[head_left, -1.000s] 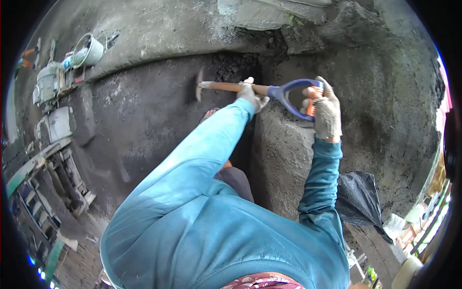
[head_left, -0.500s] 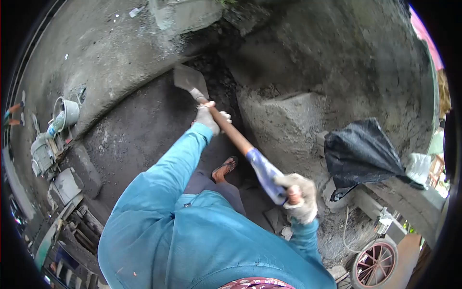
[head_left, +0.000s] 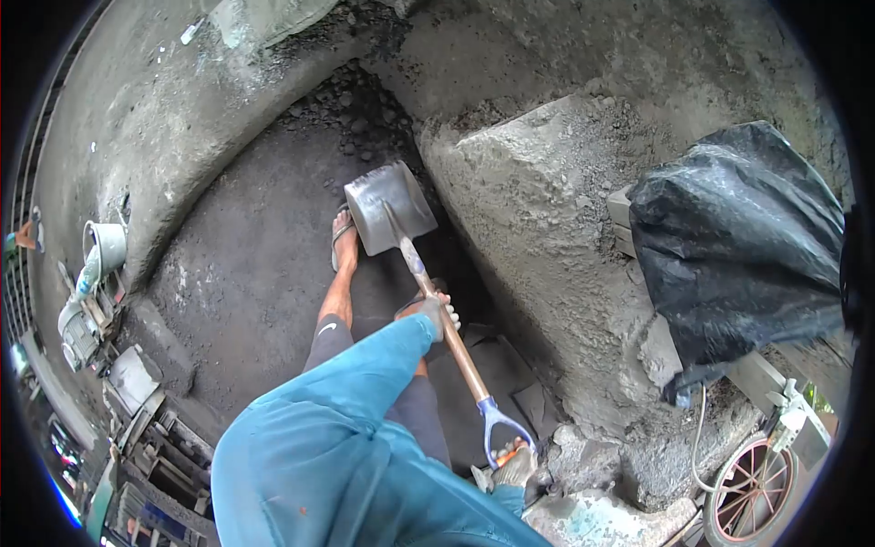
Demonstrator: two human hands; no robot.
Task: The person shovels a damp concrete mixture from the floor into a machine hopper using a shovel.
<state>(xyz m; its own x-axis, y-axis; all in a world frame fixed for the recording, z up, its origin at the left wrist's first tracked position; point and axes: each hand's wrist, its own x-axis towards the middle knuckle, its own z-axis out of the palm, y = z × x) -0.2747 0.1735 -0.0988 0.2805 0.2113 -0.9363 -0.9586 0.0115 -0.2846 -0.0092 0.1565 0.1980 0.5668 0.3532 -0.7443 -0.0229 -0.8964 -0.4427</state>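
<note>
A shovel (head_left: pixel 468 366) slants across the middle of my view, its metal blade (head_left: pixel 392 208) at the upper end over the dark ground. The blade looks bare. My left hand (head_left: pixel 443 314), in a pale glove, is wrapped round the wooden shaft below the blade. At the lower end, my right hand (head_left: pixel 515 463), also gloved, is closed on the blue D-shaped grip (head_left: pixel 497 417). One of my sandalled feet (head_left: pixel 344 239) stands just left of the blade; the other is partly hidden behind the left arm and shaft.
Dark loose rubble (head_left: pixel 360 114) lies beyond the blade. A rough concrete block (head_left: pixel 547 237) rises on the right, with a black plastic sheet (head_left: pixel 729 246) past it. A spoked wheel (head_left: pixel 752 488) is at lower right. On the left are a bucket (head_left: pixel 109 244) and a motor (head_left: pixel 80 337).
The shovel blade has swung back towards my feet and is seen more squarely. Both hands keep hold and have moved lower in view, the right one inward. One foot now shows left of the blade.
</note>
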